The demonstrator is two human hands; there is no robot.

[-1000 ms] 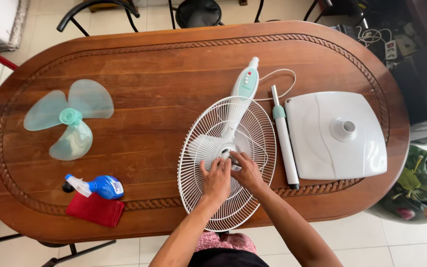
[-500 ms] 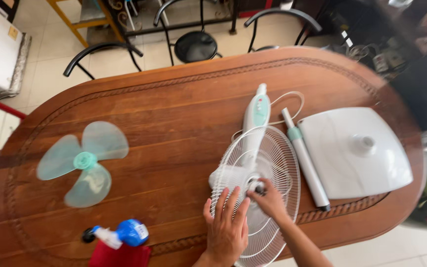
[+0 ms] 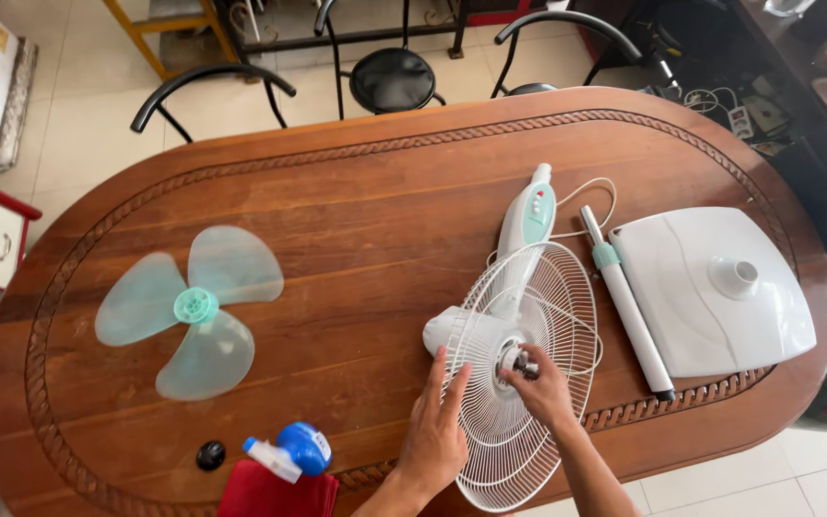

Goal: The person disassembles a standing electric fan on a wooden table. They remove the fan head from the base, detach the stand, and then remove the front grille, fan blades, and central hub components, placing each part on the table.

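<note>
Near table edge, left hand flat on fan grille, right hand pinching its hub.

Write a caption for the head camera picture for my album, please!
Two bare hands, left hand and right hand, work on a white wire fan guard on an oval wooden table.
</note>
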